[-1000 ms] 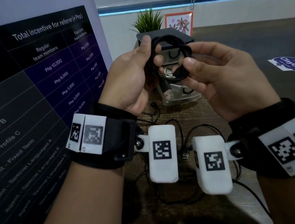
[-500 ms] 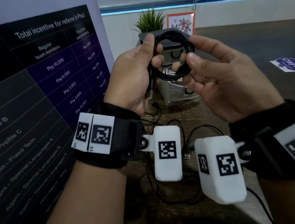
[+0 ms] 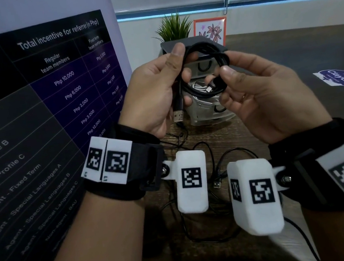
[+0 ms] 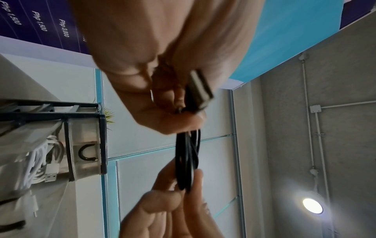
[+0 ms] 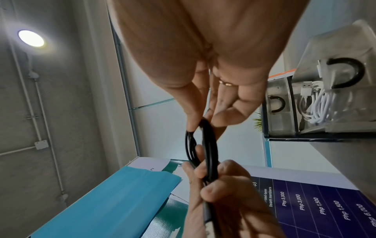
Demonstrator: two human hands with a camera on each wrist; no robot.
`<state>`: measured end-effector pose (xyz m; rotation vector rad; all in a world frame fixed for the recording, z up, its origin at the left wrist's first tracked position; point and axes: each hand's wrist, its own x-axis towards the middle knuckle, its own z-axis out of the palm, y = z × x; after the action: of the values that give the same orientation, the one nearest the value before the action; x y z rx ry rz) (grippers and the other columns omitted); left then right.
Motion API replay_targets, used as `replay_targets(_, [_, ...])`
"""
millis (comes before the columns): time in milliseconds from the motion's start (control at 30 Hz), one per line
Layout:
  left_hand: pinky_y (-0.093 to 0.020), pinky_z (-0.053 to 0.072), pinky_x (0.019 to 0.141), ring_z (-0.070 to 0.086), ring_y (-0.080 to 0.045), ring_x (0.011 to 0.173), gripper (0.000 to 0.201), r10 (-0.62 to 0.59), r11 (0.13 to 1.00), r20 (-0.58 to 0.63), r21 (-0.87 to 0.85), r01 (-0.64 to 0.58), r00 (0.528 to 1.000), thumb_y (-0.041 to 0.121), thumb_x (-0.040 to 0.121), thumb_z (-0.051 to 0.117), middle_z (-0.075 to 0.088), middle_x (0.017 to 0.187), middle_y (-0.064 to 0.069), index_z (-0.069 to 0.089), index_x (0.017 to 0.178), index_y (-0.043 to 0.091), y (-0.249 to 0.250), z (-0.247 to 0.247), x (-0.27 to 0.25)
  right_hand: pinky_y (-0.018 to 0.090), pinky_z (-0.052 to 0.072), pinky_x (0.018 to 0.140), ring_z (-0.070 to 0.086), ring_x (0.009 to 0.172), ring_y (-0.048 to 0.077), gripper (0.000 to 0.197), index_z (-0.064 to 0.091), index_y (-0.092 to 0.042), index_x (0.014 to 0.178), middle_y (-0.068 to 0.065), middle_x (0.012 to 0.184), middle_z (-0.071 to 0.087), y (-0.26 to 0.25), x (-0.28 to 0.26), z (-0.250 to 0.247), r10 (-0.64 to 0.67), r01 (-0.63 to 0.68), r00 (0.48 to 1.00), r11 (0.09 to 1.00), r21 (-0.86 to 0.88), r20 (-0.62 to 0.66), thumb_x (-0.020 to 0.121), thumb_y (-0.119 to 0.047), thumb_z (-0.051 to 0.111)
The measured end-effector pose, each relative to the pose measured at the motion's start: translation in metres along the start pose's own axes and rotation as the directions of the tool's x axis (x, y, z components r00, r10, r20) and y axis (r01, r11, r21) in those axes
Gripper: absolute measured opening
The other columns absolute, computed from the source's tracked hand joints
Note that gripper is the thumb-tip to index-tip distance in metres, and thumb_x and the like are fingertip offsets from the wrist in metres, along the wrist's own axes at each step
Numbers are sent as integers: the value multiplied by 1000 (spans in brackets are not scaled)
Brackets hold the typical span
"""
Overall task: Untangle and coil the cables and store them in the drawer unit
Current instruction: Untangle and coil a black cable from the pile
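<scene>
A black USB cable (image 3: pixel 204 70) is wound into a small coil and held up in front of the drawer unit (image 3: pixel 206 117). My left hand (image 3: pixel 157 93) grips the coil's left side, thumb on top, with one USB plug (image 3: pixel 178 114) hanging below the palm. My right hand (image 3: pixel 255 92) pinches the coil's right side between thumb and fingers. The small plug (image 3: pixel 210 87) lies inside the loop. In the wrist views the black coil (image 4: pixel 188 159) (image 5: pixel 205 145) runs between both hands. More tangled black cables (image 3: pixel 208 219) lie on the table below my wrists.
The clear drawer unit (image 5: pixel 317 99) has a dark frame and holds a coiled white cable (image 5: pixel 317 104) in one drawer. A large printed board (image 3: pixel 41 116) leans at the left. A small plant (image 3: pixel 173 28) and a framed picture (image 3: pixel 210 30) stand behind the unit.
The hands have turned the coil and settled it; the USB plug now hangs below the left palm, and the small plug lies inside the loop by the right thumb.
</scene>
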<state>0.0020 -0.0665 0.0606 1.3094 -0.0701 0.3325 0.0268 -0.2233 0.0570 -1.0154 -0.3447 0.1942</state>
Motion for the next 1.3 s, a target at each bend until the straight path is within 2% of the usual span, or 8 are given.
replay_targets(133, [-17,52,55,62,-9,63,21,5,1000,88,-19,-4,996,9,88,62,68,77,0,67,107,3,3,-4,-2,21,51,61,72,76,18,27,64,1,113,10,89,74,0,1,-3,-70,64,991,996,-55,-116,86,3,65])
replay_targets(300, [-26,57,83,71,-18,100,55,73,994,223,60,-89,972,-8,68,67,75,105,-7,62,121,2,5,-18,-4,21,51,62,72,78,16,26,68,1,111,12,96,75,-3,3,-9,-96,84,982,993,-81,-161,85,0,67])
replay_targets(567, [-32,60,76,74,-20,83,24,357,880,7,332,-339,934,1,78,77,77,89,-4,73,102,-1,1,-10,1,19,50,59,72,77,17,29,66,2,114,8,88,74,-4,4,-9,-53,51,988,999,-16,-143,85,1,65])
replay_targets(700, [-39,62,70,72,-18,73,13,276,943,-95,219,-250,956,-1,83,73,76,80,-4,74,94,5,-6,0,2,20,51,60,71,75,16,25,68,3,110,12,92,75,3,2,-3,-86,76,988,994,-83,-127,85,3,67])
replay_targets(1000, [-23,56,62,69,-12,74,14,73,997,-39,28,-72,997,1,94,59,74,83,-2,69,99,9,-4,-1,2,22,52,59,73,77,20,22,70,2,108,13,90,76,6,3,-4,-205,165,967,957,-238,-154,85,3,69])
replay_targets(1100, [-33,61,72,68,-17,76,22,-14,998,-24,-61,12,1000,22,102,48,73,84,-6,68,103,10,4,0,-2,22,53,59,74,76,20,23,69,3,108,13,89,77,7,3,-5,-240,192,955,948,-255,-173,85,3,70])
replay_targets(1167, [-42,59,83,69,-20,85,31,-32,999,13,-7,33,999,37,96,54,73,92,-6,64,115,14,9,2,-7,22,54,59,74,75,21,22,69,2,107,11,88,77,6,2,-6,-260,207,948,941,-266,-181,84,4,70])
replay_targets(1300, [-42,59,83,72,-17,90,67,79,984,89,155,-92,993,24,68,84,73,95,-1,52,126,18,2,12,-8,34,60,66,75,80,27,17,72,-6,96,12,86,76,9,3,-5,-277,213,944,925,-314,-177,81,1,74])
